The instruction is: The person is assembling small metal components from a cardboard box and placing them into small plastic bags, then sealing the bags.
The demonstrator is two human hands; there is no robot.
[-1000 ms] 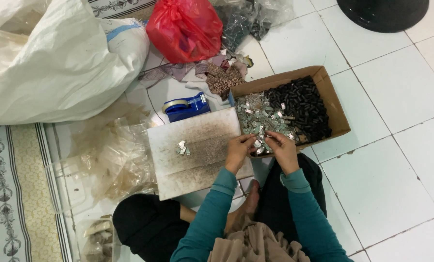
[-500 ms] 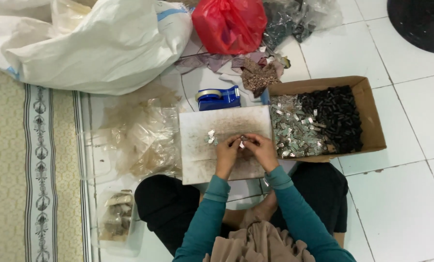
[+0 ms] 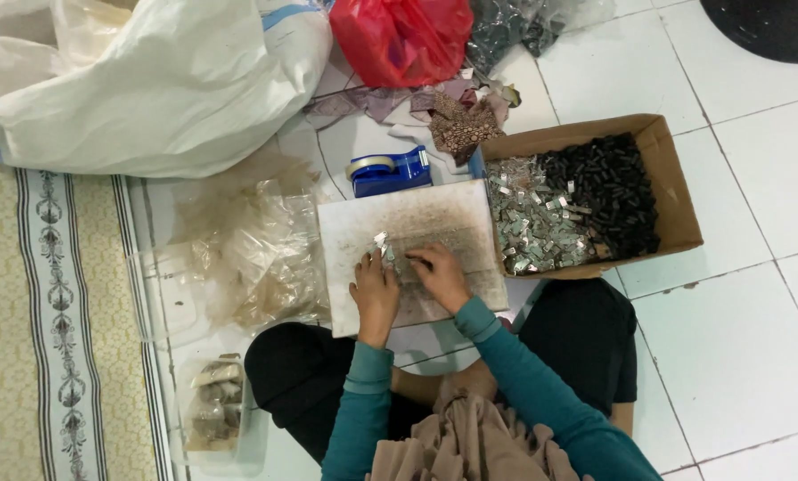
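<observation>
I sit cross-legged on a tiled floor with a worn white board [image 3: 443, 214] across my lap. My left hand [image 3: 375, 291] and my right hand [image 3: 438, 273] both rest on the board, fingertips together over a few small silvery pieces [image 3: 383, 242]. Whether either hand pinches a piece is too small to tell. To the right stands an open cardboard box [image 3: 675, 205] holding a heap of small silvery pieces [image 3: 528, 223] on its left and small black pieces [image 3: 608, 191] on its right.
A blue tape dispenser [image 3: 388, 171] lies just beyond the board. A pile of clear plastic bags [image 3: 247, 258] is at left, a large white sack [image 3: 149, 80] and red plastic bag [image 3: 403, 36] behind. A patterned mat [image 3: 33, 321] runs along the left. A small filled bag [image 3: 212, 405] lies by my knee.
Both hands moved from the box's edge leftward onto the middle of the board. The view has also shifted, so the scene sits further right.
</observation>
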